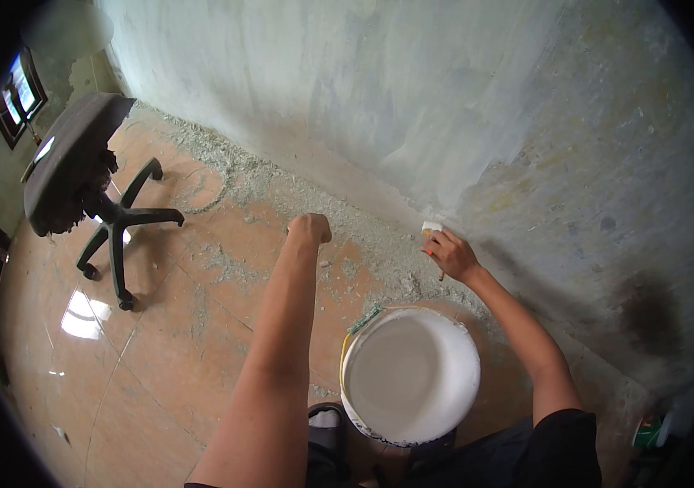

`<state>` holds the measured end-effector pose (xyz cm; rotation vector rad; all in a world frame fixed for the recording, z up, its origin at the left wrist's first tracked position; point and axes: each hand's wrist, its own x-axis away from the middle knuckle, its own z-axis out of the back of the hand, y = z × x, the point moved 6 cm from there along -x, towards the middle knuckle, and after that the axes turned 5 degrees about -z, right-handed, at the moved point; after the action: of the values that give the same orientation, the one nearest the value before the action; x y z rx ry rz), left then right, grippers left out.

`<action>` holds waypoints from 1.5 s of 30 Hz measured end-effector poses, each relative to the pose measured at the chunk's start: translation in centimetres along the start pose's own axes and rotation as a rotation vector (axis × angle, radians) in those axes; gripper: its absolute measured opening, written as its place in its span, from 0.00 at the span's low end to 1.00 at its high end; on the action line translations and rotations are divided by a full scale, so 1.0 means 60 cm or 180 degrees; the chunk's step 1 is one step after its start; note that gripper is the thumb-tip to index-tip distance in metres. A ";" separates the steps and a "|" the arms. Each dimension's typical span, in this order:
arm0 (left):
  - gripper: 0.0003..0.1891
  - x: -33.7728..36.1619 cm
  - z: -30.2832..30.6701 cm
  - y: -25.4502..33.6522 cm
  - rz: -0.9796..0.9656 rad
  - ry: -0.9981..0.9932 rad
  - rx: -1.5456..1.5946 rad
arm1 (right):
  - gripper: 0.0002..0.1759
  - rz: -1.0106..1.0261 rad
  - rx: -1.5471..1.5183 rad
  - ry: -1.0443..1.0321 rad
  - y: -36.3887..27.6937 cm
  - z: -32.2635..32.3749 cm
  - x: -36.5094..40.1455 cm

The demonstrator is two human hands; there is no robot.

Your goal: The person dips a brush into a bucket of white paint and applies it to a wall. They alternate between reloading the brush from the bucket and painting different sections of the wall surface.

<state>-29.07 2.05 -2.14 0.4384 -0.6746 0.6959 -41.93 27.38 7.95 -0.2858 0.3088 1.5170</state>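
Note:
My right hand (451, 254) grips a paintbrush (432, 227) by its handle, and the white-coated bristles point at the foot of the wall (412, 106). The end of the handle sticks out below my fingers. Out in front, over the debris on the floor, my left hand (310, 228) is curled into a fist with nothing showing from it. Between my arms, close to my feet, stands a white bucket (462, 358) with pale liquid paint in it. Its wire handle with a green grip (365, 320) rests against the rim.
Scraped-off flakes (266, 180) lie along the base of the wall and over the tiled floor (176, 350). To the left is a worn swivel chair (78, 163) on a black star base. A green and white container (650, 431) sits at the lower right.

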 end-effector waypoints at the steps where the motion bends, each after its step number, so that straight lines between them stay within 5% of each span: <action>1: 0.15 -0.001 -0.002 0.001 0.0002 -0.0001 -0.0012 | 0.04 -0.0009 -0.0004 0.0006 0.004 -0.002 -0.001; 7: 0.16 0.007 0.000 0.010 -0.0038 -0.0041 -0.0013 | 0.08 -0.0164 0.0235 0.0576 0.034 0.048 -0.049; 16: 0.17 -0.014 -0.006 0.006 -0.0069 0.0112 -0.0022 | 0.09 0.0713 0.0884 0.1540 -0.042 0.180 -0.098; 23: 0.13 0.014 -0.003 0.024 -0.0220 0.0018 -0.0295 | 0.07 0.1226 0.1496 0.0911 -0.029 0.068 -0.027; 25: 0.14 0.016 0.007 0.026 -0.0436 0.0453 -0.0587 | 0.07 0.1261 0.1491 0.0729 -0.011 0.019 0.001; 27: 0.15 0.031 0.005 0.021 -0.0048 0.0038 -0.0249 | 0.06 0.0851 0.0868 0.0025 -0.017 0.021 0.002; 30: 0.16 0.016 -0.005 0.010 0.0016 -0.0030 -0.0142 | 0.04 0.0162 -0.0029 0.0020 -0.004 0.016 -0.001; 33: 0.16 0.004 -0.002 0.009 -0.0017 0.0081 -0.0147 | 0.06 0.0232 0.0126 0.0249 0.034 0.016 -0.012; 35: 0.16 0.008 -0.005 0.019 -0.0058 0.0171 -0.0242 | 0.08 -0.0421 -0.0215 0.0413 0.055 0.065 -0.043; 38: 0.17 0.009 -0.002 0.036 -0.0053 0.0056 -0.0242 | 0.07 -0.0344 -0.0037 0.0692 0.035 0.117 -0.075; 40: 0.17 0.005 -0.009 0.032 -0.0021 -0.0118 -0.0139 | 0.07 0.0293 0.0243 0.1202 -0.003 0.158 -0.095; 45: 0.17 0.001 0.001 0.033 -0.0021 0.0073 -0.0177 | 0.07 0.0844 0.0779 0.0879 -0.027 0.092 -0.082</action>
<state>-30.49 3.41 -1.76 0.3808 -0.6691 0.6734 -40.37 24.82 14.88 -0.2668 0.7706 1.6806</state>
